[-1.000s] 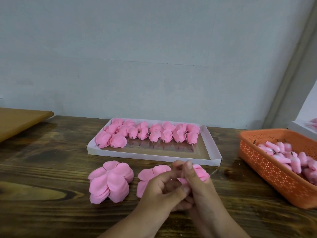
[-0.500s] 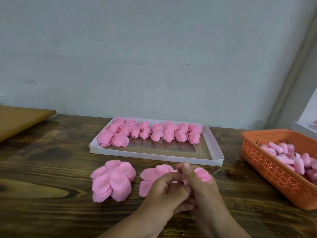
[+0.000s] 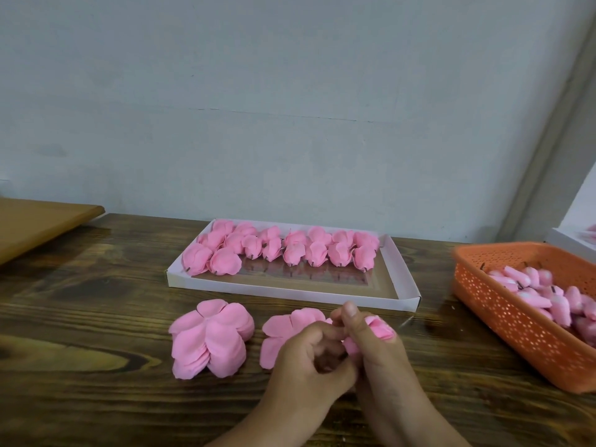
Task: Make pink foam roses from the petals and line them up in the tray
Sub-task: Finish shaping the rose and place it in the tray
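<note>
A half-formed pink foam rose [image 3: 380,329] sits between both hands at the table's front. My right hand [image 3: 377,353] curls round it, thumb up over its top. My left hand [image 3: 306,359] pinches its lower part with curled fingers. Behind my left hand lies a flat petal piece [image 3: 287,327], partly hidden. To its left rests a stack of petal pieces [image 3: 209,338]. The white tray [image 3: 403,285] beyond holds two rows of finished roses [image 3: 283,248] along its far side.
An orange perforated basket [image 3: 503,317] with several pink rose buds stands at the right. A brown board [image 3: 38,221] lies at the far left. Another white box edge [image 3: 571,243] shows behind the basket. A grey wall backs the wooden table [image 3: 96,317].
The hands have kept working the rose in place; my left fingers curled in tighter under it. The view shifted slightly. Nothing else moved.
</note>
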`<act>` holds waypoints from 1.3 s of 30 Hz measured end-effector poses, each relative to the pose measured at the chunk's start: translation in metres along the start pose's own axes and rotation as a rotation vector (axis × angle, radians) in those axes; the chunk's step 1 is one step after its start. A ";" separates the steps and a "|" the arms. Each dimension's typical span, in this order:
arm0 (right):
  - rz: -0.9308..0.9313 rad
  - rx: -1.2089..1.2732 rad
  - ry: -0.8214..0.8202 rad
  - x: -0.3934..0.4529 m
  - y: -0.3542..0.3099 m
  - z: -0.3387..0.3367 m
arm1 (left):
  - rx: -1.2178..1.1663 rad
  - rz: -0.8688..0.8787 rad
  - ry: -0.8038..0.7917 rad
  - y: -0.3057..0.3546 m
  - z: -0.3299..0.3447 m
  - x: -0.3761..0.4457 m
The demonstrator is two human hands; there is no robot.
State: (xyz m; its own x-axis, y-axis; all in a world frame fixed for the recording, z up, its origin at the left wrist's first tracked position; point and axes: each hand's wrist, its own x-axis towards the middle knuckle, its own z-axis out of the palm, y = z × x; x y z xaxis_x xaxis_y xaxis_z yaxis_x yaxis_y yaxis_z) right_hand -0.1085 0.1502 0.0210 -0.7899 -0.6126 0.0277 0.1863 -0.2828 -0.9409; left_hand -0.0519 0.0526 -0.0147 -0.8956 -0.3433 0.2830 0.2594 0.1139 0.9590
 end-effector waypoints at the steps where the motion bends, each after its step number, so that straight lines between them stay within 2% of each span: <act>1: -0.006 0.004 -0.011 0.000 0.000 0.001 | 0.025 0.019 0.004 0.000 0.000 -0.001; 6: -0.019 0.029 -0.001 0.002 0.001 -0.001 | 0.153 0.105 0.023 0.001 0.000 -0.004; 12: -0.015 0.019 0.017 0.002 0.002 -0.002 | 0.137 0.172 0.048 0.005 0.001 -0.005; 20: -0.036 0.100 -0.043 0.003 0.003 0.001 | 0.251 0.199 0.045 0.002 0.000 -0.007; 25: -0.058 0.084 -0.024 0.004 0.003 0.000 | 0.129 0.075 0.094 -0.006 0.000 0.000; 30: 0.057 0.243 -0.108 0.000 -0.001 -0.004 | 0.004 0.024 0.162 -0.007 -0.006 0.008; 31: 0.024 0.241 -0.098 0.001 -0.003 -0.005 | -0.017 0.015 0.167 -0.007 -0.007 0.008; 34: 0.063 0.142 -0.162 0.008 0.000 -0.005 | -0.054 0.001 0.161 -0.006 -0.008 0.008; 39: -0.054 -0.002 -0.045 0.014 0.009 -0.012 | -0.058 0.037 0.128 -0.003 -0.008 0.006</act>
State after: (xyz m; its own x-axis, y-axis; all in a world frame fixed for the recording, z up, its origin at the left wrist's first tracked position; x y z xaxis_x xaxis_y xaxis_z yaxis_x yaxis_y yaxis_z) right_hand -0.1248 0.1485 0.0087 -0.7720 -0.6288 0.0934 0.1429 -0.3149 -0.9383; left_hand -0.0544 0.0425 -0.0155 -0.8326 -0.4564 0.3136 0.3150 0.0754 0.9461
